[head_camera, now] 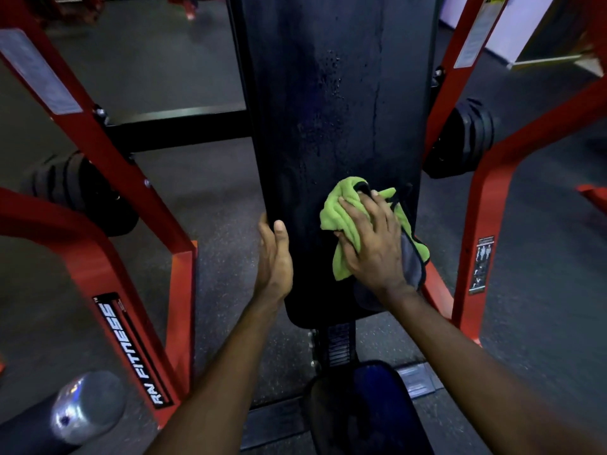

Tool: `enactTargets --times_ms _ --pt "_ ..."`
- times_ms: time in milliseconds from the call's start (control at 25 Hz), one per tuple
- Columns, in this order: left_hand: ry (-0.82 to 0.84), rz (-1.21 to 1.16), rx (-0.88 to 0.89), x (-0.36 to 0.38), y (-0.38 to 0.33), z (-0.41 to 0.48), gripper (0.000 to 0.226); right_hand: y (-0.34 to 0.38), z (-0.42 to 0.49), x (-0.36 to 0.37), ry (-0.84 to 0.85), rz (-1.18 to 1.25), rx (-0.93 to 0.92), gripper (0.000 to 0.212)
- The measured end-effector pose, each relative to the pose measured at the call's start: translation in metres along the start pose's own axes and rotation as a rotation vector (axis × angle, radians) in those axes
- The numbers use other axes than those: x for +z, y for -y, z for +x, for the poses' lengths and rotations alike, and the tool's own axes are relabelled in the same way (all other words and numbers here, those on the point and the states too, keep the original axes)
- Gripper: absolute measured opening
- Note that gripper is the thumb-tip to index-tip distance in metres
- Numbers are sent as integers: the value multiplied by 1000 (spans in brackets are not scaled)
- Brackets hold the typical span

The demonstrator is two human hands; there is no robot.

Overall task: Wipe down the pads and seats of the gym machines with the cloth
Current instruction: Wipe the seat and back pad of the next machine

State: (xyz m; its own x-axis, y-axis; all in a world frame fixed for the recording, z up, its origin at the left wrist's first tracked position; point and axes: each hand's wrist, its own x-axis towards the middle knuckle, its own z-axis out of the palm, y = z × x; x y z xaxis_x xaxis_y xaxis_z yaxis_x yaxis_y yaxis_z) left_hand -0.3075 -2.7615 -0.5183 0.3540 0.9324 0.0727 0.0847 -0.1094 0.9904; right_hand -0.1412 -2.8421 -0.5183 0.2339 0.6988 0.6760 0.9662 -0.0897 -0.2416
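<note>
Hidden: the far end of the surface (328,126) runs off the top of view. A fold of cloth (345,218) covers my right thumb. My forearms cross part of the seat (371,405).
Surface: long black pad, speckled with droplets mid-length, with a crease down its right side.
Room: dark flecked floor (223,205), red frame (177,290) on both sides, black weight plates (466,136) to left and right, chrome bar end (88,405) at lower left.
Cloth: green with grey backing, bunched at the near end of the surface by its right edge, which one corner overhangs.
Right grip (374,244): palm down, fingers spread, pressing the cloth flat.
Left grip (274,254): fingers straight, braced on the surface's left edge, thumb on top, holding nothing.
</note>
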Motion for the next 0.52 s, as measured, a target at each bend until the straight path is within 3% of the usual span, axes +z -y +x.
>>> enactTargets --times_ms 240,400,520 --pt "-2 -19 -22 -1 10 6 68 35 60 -3 -231 87 281 53" --pt "-24 31 -36 -1 8 6 73 29 10 10 48 -51 -82 60" --pt "-10 61 -27 -1 6 5 67 22 1 10 122 -50 -128 62"
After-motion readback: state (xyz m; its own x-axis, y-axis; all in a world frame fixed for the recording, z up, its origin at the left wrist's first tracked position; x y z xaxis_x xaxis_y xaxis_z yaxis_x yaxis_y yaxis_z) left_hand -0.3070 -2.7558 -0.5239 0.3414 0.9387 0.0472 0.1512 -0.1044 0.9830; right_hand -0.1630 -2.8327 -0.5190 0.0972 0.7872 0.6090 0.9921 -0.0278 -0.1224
